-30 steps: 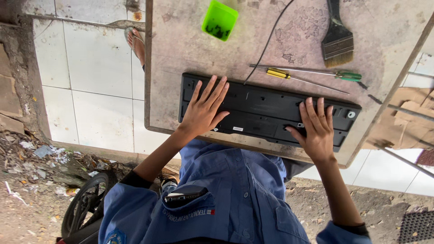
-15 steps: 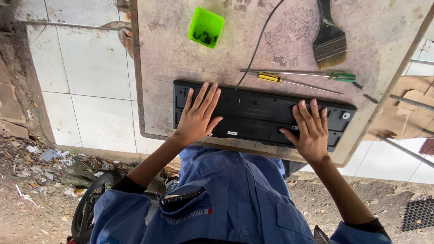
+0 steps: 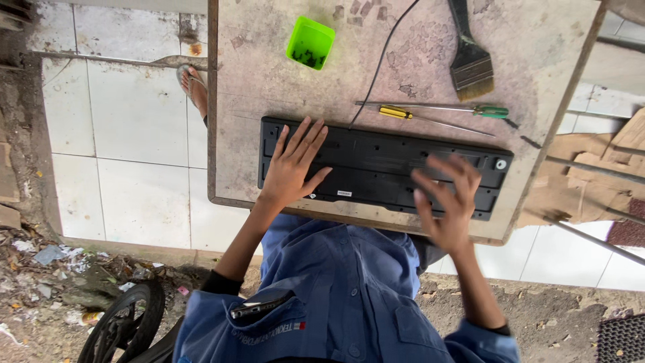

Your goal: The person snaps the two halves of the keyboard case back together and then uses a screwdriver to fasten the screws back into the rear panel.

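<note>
Here, right hand (image 3: 449,202) motion-blurred over keyboard (image 3: 383,165), brush (image 3: 470,60) handle cut off.

Single head-worn view, looking steeply down, close over table (image 3: 248,101), floor tiles beyond

Worn, stained table top (image 3: 269,121) under both hands, wooden rim chipped along the near edge. Left of the left hand: pale square floor tiles (image 3: 127,134), dark grout, daylight, no hard shadows. Below and left: bare dirt with scattered litter (image 3: 47,269) and a black tyre (image 3: 124,323). Right of the right hand: cardboard scraps (image 3: 605,161), thin metal rods.
</note>
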